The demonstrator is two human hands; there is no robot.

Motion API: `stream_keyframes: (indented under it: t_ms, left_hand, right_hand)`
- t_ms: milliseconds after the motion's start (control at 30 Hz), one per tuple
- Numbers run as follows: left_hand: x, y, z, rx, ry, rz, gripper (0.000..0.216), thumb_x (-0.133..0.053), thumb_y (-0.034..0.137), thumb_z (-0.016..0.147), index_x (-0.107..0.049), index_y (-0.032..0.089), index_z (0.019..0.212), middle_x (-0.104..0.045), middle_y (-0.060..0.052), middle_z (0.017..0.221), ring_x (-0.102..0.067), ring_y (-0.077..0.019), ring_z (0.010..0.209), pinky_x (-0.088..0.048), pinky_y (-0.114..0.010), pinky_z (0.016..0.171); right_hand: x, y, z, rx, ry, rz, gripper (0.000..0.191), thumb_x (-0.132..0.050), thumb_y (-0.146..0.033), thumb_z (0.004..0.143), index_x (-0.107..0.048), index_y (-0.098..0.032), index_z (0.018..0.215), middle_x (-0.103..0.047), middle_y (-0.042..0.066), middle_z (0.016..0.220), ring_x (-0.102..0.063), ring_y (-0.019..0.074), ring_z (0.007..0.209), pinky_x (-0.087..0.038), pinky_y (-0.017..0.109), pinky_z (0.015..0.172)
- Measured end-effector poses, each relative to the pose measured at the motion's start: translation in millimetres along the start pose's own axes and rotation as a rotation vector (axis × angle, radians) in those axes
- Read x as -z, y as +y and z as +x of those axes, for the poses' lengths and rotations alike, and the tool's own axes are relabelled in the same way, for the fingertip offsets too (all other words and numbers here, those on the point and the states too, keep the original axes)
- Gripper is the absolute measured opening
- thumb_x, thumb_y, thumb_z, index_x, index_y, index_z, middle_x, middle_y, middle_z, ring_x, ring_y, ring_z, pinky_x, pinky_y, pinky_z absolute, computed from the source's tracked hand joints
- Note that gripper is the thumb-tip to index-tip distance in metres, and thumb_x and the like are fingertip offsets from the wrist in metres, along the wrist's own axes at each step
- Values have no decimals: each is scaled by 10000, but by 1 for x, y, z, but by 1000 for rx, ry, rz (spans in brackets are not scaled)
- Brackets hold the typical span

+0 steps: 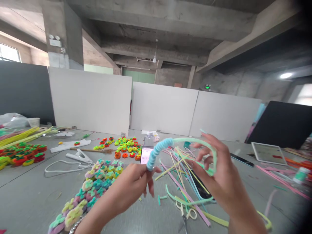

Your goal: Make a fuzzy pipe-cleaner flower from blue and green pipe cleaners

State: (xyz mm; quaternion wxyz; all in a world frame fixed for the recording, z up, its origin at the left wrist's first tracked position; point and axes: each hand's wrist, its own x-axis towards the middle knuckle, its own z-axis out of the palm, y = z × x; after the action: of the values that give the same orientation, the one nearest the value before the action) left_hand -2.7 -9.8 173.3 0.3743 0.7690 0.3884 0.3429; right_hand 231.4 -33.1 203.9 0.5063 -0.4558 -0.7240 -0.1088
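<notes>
Left hand [136,182] has a pinch on the low end of a blue fuzzy coil [158,151], up beyond the scissors [191,214] and a bit left. Right hand [216,165] is loosely curled around the green strip [192,140] coming off it, can't tell if it's really gripping. Loose strips [201,215] lie around the scissors, fuzzy flowers [98,183] off left of them, bottle [149,141] well beyond.

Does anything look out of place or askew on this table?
Yes, the loose fuzzy stems right of center: they lie crisscrossed in a tangle, with scissors among them. The light blue coil in the left hand looks undamaged.
</notes>
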Motion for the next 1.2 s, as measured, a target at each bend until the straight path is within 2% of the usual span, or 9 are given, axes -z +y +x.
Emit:
stream_keyframes:
  t_ms: [67, 133, 333, 467, 667, 833, 900, 1067, 1200]
  left_hand:
    - [1, 2, -2, 9, -44, -138, 380, -372, 320, 922, -659, 93, 1025, -666, -59, 627, -551, -127, 543, -435, -245, 535]
    - [2, 5, -4, 15, -61, -193, 419, -387, 360, 921, -650, 81, 1091, -653, -57, 609, -537, -124, 532, -428, -246, 528]
    - [9, 13, -9, 27, 8, -148, 451, -388, 377, 922, -667, 74, 1106, -657, -70, 612, -541, -136, 554, -429, -265, 552]
    - [13, 15, -12, -3, -21, -166, 442, -409, 377, 917, -680, 84, 1107, -677, -74, 627, -536, -136, 559, -445, -264, 563]
    - [6, 10, -5, -51, 154, -75, 426, -442, 438, 926, -707, 157, 1106, -718, -117, 991, -604, -209, 855, -483, -321, 729]
    - [-14, 4, 5, -62, 252, -343, 383, -536, 468, 882, -697, 213, 1118, -586, -79, 1335, -496, -266, 1236, -442, -368, 972]
    - [-18, 4, 6, -55, 271, -439, 417, -568, 515, 851, -696, 212, 1107, -607, -79, 1301, -517, -268, 1204, -436, -376, 989]
    - [-14, 8, 3, -33, 129, -441, 445, -490, 542, 906, -731, 176, 981, -673, -98, 1091, -530, -245, 1112, -389, -376, 1004]
    - [-12, 9, 4, -32, 53, -472, 472, -452, 526, 933, -663, 179, 1175, -649, -58, 814, -556, -192, 853, -433, -349, 865]
  right_hand:
    - [-5, 1, 1, 62, 82, -23, 642, -595, -415, 872, -292, -267, 1418, -569, 117, 1225, -630, 235, 948, -529, 399, 799]
    - [-8, 2, 2, 77, 107, -55, 596, -574, -422, 885, -321, -267, 1402, -564, 110, 1220, -608, 252, 1027, -505, 411, 848]
    - [-14, -4, 5, -87, -146, -34, 379, -455, -510, 932, -511, -248, 1200, -640, 35, 905, -628, 207, 826, -489, 349, 764]
    - [-21, -10, 4, -148, -186, 63, 355, -335, -498, 975, -566, -232, 1020, -630, 14, 761, -611, 184, 699, -455, 299, 664]
    - [-31, -21, -1, -159, -313, 74, 428, -258, -457, 995, -520, -215, 759, -534, -13, 558, -515, 153, 518, -362, 264, 543]
    - [-39, -39, -6, -96, -462, 111, 380, -300, -365, 994, -488, -207, 705, -563, 0, 576, -492, 133, 508, -314, 261, 517]
    - [-41, -43, -7, -73, -499, 124, 365, -313, -332, 987, -513, -200, 711, -577, 5, 576, -478, 128, 494, -300, 264, 506]
    - [-40, -41, -7, -31, -582, 91, 315, -364, -272, 963, -608, -192, 781, -669, 28, 673, -544, 139, 556, -325, 271, 538]
    - [-39, -39, -7, -15, -693, 56, 300, -404, -244, 939, -647, -189, 772, -694, 42, 702, -611, 150, 614, -371, 261, 563]
